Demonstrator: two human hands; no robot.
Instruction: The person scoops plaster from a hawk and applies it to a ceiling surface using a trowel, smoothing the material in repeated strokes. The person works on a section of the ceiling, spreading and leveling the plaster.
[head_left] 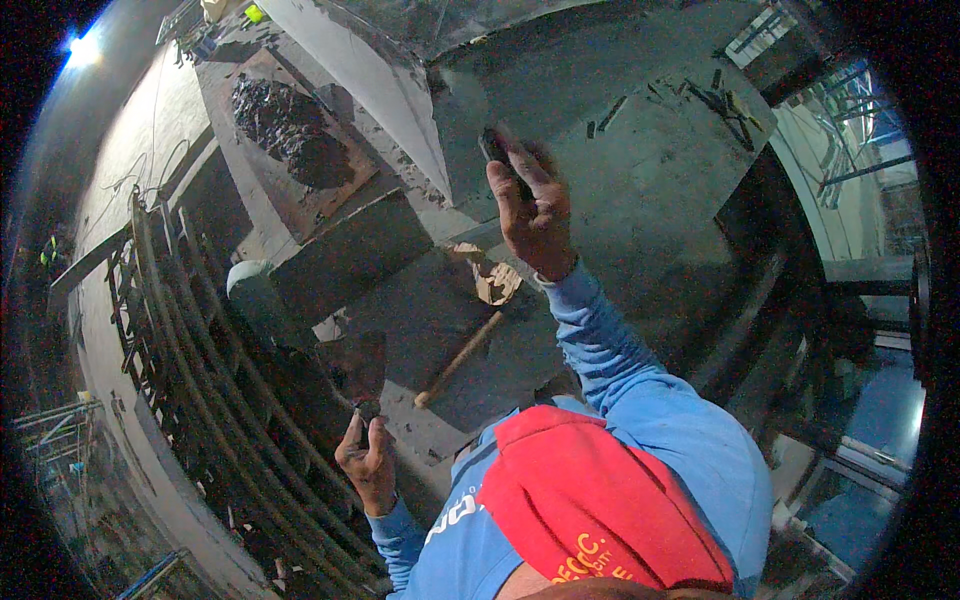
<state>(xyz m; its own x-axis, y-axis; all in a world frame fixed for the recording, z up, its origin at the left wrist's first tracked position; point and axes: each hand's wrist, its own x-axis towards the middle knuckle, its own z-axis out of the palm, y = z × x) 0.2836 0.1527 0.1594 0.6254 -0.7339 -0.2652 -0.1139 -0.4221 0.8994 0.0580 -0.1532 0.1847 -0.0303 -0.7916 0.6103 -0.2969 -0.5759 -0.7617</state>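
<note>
My right hand is raised in front of a broad grey-green surface. Its fingers are closed round a dark, elongated tool, blurred at its tip, so I cannot tell its exact kind. Lower and to the left, my left hand grips the dark handle of what looks like a trowel, whose broad brownish blade points away from me. Beyond the left hand stands a pale rounded container, partly in shadow. A wooden stick lies at a slant between my two arms.
A dark heap of wet-looking material sits on a brown board at the far left. Long curved bars run down the left side. Torn brown paper lies near the middle. Several dark strips are scattered at the far right.
</note>
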